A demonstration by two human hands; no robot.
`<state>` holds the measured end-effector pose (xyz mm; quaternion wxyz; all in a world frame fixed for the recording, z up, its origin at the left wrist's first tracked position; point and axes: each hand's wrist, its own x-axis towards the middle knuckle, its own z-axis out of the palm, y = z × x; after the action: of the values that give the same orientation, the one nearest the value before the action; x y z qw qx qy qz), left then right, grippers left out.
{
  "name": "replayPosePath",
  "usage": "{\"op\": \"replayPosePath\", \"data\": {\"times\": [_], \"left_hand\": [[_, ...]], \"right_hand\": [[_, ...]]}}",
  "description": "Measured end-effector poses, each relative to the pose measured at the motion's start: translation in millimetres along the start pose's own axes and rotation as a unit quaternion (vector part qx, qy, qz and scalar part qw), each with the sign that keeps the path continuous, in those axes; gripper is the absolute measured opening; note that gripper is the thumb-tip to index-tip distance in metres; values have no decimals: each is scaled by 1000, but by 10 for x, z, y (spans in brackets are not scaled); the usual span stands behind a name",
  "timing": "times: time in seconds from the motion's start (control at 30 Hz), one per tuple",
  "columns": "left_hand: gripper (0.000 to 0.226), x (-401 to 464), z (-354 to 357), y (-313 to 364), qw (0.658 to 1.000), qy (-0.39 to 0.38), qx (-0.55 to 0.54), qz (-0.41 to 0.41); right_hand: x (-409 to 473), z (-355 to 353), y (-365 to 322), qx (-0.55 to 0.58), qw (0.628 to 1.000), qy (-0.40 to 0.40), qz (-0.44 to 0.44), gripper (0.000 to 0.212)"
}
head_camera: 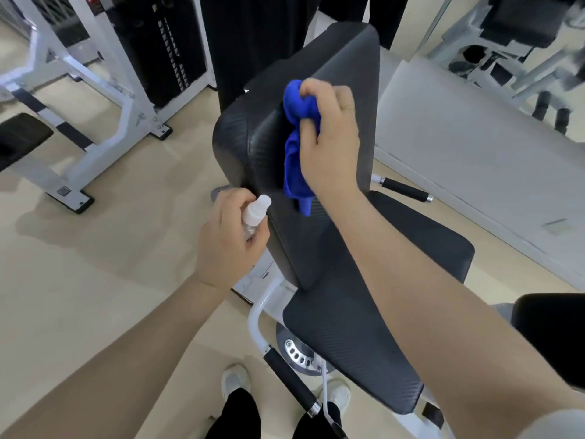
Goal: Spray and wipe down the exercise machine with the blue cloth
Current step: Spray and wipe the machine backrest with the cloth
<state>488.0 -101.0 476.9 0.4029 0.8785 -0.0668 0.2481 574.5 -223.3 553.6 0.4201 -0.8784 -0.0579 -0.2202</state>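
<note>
Head view: one exercise machine, black back pad upright, seat pad below. One blue cloth, bunched against back pad, gripped by right hand. One small clear spray bottle, white cap, contents indiscernible, clasped by left hand beside pad edge.

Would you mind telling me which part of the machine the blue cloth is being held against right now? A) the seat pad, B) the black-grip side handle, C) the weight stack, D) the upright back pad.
D: the right hand grips the bunched blue cloth against the upright back pad, well above the seat pad, while the left hand holds the spray bottle.
</note>
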Motion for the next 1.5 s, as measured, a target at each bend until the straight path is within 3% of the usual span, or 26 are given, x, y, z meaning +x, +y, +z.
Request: {"op": "replayPosePath", "data": {"times": [0.07, 0.13, 0.2, 0.37, 0.47, 0.57, 0.63, 0.8, 0.9, 0.97, 1.03, 1.13, 1.23, 1.37, 1.43, 1.5], "left_hand": [[26, 18, 2, -20, 1000, -2, 2, -3], [29, 0, -7, -5, 1000, -13, 3, -4], [26, -47, -36, 39, 1000, -18, 1, -13], [26, -133, -19, 23, 999, -4, 19, -30], [25, -274, 132, -44, 998, -25, -20, -50], [19, -398, 260, -113, 994, -43, -37, -95], [19, -430, 280, -121, 990, -51, -39, -124], [24, -511, 306, -97, 986, -60, -34, -151], [24, -531, 339, -103, 984, -49, -42, -167], [15, -560, 387, -117, 982, -60, -47, -175], [18, -625, 435, -141, 977, -87, -48, -187], [21, -686, 504, -207, 975, -99, -40, -193], [15, -706, 536, -221, 979, -94, -30, -179], [20, -754, 558, -242, 970, -120, -39, -206], [30, -772, 585, -245, 965, -132, -60, -218], [33, -775, 591, -262, 967, -130, -66, -208]], "right_hand": [[-377, 72, -51, 19, 993, -50, -108, 37], [-566, 59, -26, 19, 982, -105, -155, 36], [-437, 6, 90, 29, 986, -108, -121, 35], [11, -4, 320, 46, 997, 6, 60, 34], [-387, 137, 356, 54, 998, 17, 9, 36], [-1047, 214, 511, 41, 994, -91, -34, 34], [-1106, 206, 603, 46, 992, -113, -22, 30], [-479, 137, 654, 81, 996, -6, 30, 33], [-561, 191, 860, 64, 997, 4, 31, 36], [-874, 221, 1241, 21, 993, -42, 111, 38], [-1233, 228, 1589, -39, 961, -116, 248, 36], [-1320, 342, 1639, -21, 921, -83, 379, 30], [-1035, 353, 1259, 71, 953, -9, 294, 26], [-851, 271, 948, 91, 986, 9, 140, 25], [-956, 291, 1121, 75, 987, 8, 144, 29], [-1094, 330, 1341, 59, 973, -10, 222, 32]]}}
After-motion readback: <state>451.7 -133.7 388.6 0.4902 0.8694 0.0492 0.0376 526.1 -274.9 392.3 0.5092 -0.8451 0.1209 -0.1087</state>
